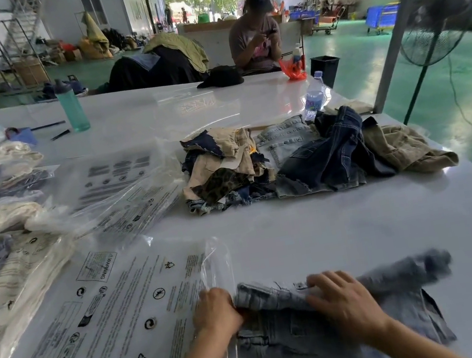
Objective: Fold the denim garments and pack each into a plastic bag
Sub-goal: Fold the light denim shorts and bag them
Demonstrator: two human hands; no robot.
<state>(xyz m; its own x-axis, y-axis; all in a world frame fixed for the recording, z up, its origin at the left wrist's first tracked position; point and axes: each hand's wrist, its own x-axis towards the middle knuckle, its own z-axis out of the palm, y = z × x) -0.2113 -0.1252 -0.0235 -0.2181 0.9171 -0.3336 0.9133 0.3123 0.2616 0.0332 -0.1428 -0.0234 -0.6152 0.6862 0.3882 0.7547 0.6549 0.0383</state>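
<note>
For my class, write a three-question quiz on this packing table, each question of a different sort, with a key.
1. True or false: the left hand grips the end of the folded denim shorts at the mouth of the plastic bag.
2. Where does the right hand rest? A) on the shorts B) on the teal bottle C) on the fan
3. Fill in: the pile of unpacked garments lies ___ the hands.

Key: 1 true; 2 A; 3 beyond
</note>
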